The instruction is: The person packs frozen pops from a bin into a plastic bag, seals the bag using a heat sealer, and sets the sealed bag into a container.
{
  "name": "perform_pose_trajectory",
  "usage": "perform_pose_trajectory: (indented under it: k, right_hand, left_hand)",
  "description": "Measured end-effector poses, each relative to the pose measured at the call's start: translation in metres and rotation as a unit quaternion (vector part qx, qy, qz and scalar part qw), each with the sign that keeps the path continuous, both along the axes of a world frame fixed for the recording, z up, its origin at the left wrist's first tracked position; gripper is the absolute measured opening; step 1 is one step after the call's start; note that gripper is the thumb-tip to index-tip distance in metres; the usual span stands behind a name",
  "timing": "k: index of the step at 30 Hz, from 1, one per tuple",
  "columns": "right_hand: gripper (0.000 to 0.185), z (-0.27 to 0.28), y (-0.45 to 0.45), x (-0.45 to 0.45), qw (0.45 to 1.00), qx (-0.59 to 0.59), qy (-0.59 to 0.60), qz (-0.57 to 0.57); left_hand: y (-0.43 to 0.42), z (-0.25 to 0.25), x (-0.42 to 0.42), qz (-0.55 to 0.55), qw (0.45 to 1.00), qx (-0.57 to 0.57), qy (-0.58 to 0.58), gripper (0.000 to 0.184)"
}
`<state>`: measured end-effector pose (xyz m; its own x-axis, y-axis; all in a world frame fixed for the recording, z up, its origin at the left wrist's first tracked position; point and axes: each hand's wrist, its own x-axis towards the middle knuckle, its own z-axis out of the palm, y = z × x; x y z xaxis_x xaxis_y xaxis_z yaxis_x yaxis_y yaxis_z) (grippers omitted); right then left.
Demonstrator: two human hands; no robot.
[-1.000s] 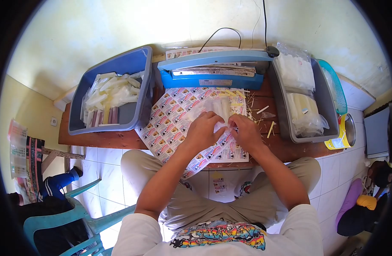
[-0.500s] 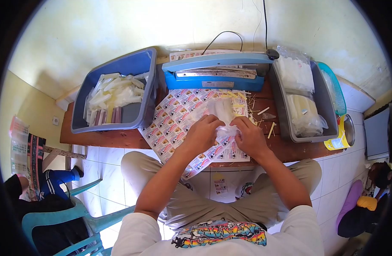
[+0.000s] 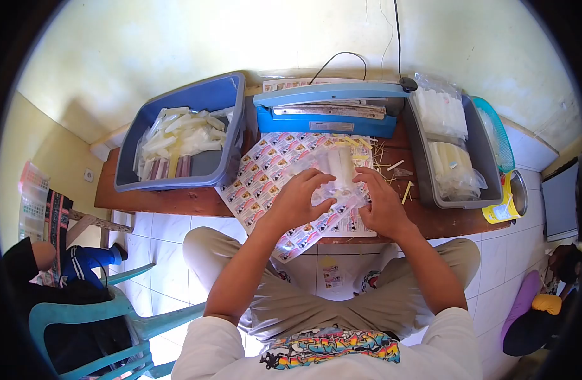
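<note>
We look down on a wooden table (image 3: pixel 164 201) standing against a pale wall. Across its middle we see printed sheets (image 3: pixel 253 183), overlapping, with one corner hanging past the near edge. On the left stands a blue-grey tub (image 3: pixel 170 185), partly filled with pale, slender packets (image 3: pixel 183 136) in a loose heap, a few brownish-purple ones at the near side. On the right a narrower grey tub (image 3: pixel 424 164) holds bagged white and cream bundles (image 3: pixel 454 170). Between the tubs, behind the sheets, sits a blue sealer (image 3: pixel 291 120), its long arm raised above the base. Beyond the grey tub we make out a green mesh basket (image 3: pixel 501 136) and, at the table's right end, a tilted yellow can (image 3: pixel 503 206).

Over the sheets we find the left hand (image 3: pixel 306 196), thumb and fingers spread well apart, and facing it the right hand (image 3: pixel 381 199), likewise parted. Between them a clear packet (image 3: pixel 341 166) lies on the sheets in front of the sealer, pale sticks inside its far part and its near part crumpled. We cannot tell whether any fingertip touches it. Smallest of all, thin yellowish strips (image 3: pixel 407 192) lie scattered near the grey tub.
</note>
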<state>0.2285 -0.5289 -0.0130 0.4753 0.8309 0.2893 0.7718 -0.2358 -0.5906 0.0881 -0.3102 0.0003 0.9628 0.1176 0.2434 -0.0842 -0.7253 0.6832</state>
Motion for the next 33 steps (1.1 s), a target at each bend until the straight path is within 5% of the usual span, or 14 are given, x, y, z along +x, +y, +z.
perform_pose_trajectory:
  k: [11, 18, 25, 30, 33]
  right_hand:
    - [0.049, 0.041, 0.057, -0.025, 0.969, 0.159, 0.186, 0.035]
    - [0.045, 0.063, 0.169, -0.046, 0.964, 0.183, 0.143, 0.129]
    - [0.042, 0.075, 0.313, -0.074, 0.954, 0.163, 0.151, 0.203]
    - [0.042, 0.052, 0.416, -0.082, 0.953, 0.085, 0.051, 0.288]
    - [0.042, 0.03, 0.466, -0.085, 0.943, 0.025, 0.006, 0.332]
  left_hand:
    - [0.045, 0.025, -0.013, 0.165, 0.963, -0.003, -0.212, 0.018]
    - [0.111, 0.051, -0.055, 0.358, 0.893, -0.022, -0.273, 0.014]
    - [0.199, 0.042, -0.103, 0.47, 0.849, 0.02, -0.238, 0.013]
    - [0.265, 0.016, -0.127, 0.521, 0.842, 0.042, -0.13, 0.043]
    - [0.276, 0.021, -0.133, 0.496, 0.861, 0.036, -0.108, 0.045]
